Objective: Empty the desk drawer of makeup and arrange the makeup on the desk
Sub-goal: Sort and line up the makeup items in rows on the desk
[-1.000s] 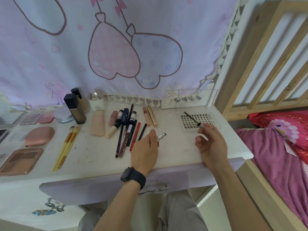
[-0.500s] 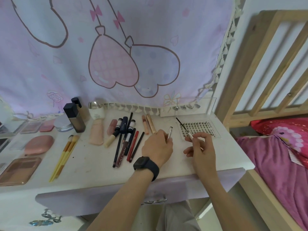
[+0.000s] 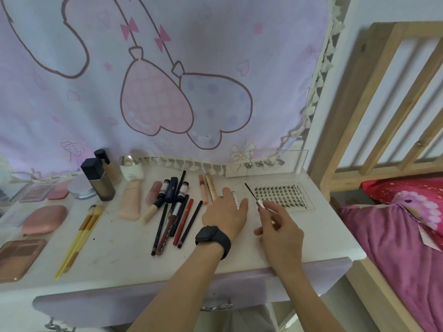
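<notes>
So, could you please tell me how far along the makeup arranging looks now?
Mostly done: dark liner pencils, yellow-handled brushes and pink compacts lie in rows on the white desk. In hand: the left hand touches a slim silver tube; the right hand pinches a black-tipped wand. Left: probably closing and placing those; inside the lilac drawer is unseen.

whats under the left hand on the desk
A slim silver tube pokes out from under the left hand, lying on the desk. The hand covers the rest of it, so whether the fingers grip it cannot be seen.
</notes>
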